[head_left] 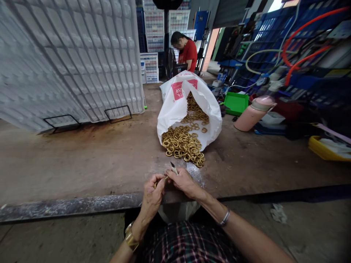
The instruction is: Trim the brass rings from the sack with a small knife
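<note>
Close to the table's front edge, my left hand point(154, 190) is closed on a brass-coloured ring point(156, 185), mostly hidden by the fingers. Beside it, my right hand point(184, 181) grips a small pale-handled tool point(174, 168) whose dark pointed tip faces up and away; whether it is a knife or a brush I cannot tell. The fingertips of both hands meet around the ring. Just beyond them, a heap of brass-coloured rings point(182, 143) spills from the mouth of a white plastic sack point(171, 113) with red print, lying on its side.
Tall white ribbed trays point(104, 47) stand at the left in black wire holders point(118, 114) on the brown table point(95, 164). A pink bottle point(248, 116), a green tray point(236, 103) and a yellow tray point(326, 149) are at the right. Farther back, a person in red point(189, 54) bends forward.
</note>
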`<state>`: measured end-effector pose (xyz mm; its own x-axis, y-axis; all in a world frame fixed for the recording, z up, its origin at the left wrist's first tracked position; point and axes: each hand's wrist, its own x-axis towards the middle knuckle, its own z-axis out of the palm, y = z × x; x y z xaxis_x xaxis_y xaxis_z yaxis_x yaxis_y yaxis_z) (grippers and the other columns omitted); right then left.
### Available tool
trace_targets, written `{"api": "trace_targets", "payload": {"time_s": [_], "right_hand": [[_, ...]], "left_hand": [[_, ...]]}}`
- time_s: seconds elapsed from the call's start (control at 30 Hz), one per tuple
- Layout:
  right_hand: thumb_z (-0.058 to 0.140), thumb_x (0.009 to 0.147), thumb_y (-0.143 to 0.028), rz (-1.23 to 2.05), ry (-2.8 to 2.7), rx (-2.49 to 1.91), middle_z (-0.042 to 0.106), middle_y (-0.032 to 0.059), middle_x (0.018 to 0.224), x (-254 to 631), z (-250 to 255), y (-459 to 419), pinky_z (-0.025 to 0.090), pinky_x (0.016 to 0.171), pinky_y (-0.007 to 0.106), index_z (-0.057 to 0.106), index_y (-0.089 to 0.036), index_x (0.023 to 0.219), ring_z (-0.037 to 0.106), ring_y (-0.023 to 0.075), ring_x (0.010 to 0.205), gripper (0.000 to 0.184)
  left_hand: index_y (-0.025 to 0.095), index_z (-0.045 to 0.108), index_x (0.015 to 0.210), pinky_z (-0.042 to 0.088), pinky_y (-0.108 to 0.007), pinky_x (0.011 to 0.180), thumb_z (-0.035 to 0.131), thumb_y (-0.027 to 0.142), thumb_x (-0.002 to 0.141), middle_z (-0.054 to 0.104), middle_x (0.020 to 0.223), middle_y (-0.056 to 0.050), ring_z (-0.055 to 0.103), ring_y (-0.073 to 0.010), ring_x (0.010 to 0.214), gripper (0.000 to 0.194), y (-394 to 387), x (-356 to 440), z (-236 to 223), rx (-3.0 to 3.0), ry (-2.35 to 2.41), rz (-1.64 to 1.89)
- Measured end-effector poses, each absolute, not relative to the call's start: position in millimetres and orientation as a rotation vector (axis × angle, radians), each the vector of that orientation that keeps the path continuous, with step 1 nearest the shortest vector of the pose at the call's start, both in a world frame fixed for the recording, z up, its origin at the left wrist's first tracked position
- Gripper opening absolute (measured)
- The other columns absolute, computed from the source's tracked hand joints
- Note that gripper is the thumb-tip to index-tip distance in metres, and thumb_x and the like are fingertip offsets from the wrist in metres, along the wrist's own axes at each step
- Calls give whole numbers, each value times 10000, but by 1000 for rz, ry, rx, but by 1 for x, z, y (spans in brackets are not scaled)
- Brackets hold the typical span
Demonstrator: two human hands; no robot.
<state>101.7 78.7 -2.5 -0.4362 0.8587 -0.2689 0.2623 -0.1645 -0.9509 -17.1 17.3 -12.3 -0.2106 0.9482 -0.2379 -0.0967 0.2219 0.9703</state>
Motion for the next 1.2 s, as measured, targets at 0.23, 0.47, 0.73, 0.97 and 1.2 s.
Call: {"api": "trace_targets", "payload": {"time_s": [0.23,0.47,0.73,0.97,1.2], "right_hand": [[437,775,-290,1433,-1830,-1242,380,-63,534,98,-5,81,265,492,198,442,-168,589,337,75,530,223],[416,807,-309,1437,-1836,-1246,425,-51,536,99,-6,79,274,486,194,457,-163,585,369,76,526,269],[355,852,-270,1324,-1926,-1335,558,5,573,101,-9,85,336,536,198,529,-152,604,479,96,543,326],[422,804,-184,747,-2532,-1375,657,43,757,108,-12,77,303,589,221,597,-188,882,579,143,695,192],[406,794,-161,626,-2664,-1388,674,58,812,106,-6,74,288,583,236,587,-186,921,602,159,734,222]], "left_hand": [[160,534,750,239,-168,382,587,499,707,408,471,77,315,-43,378,346,18,-17,-10,831,1397,1204],[171,491,742,232,-160,346,544,535,730,439,534,65,322,-36,362,367,17,-18,-7,809,1296,1095],[176,494,796,227,-152,355,523,503,772,438,568,65,331,-38,390,329,14,-20,-13,772,1203,1149],[182,475,759,245,-154,362,515,516,771,437,524,71,331,-42,383,337,14,-20,-17,758,1263,1170],[183,466,752,266,-151,359,520,534,756,455,529,65,363,-49,393,356,15,-19,-18,766,1305,1168]]}}
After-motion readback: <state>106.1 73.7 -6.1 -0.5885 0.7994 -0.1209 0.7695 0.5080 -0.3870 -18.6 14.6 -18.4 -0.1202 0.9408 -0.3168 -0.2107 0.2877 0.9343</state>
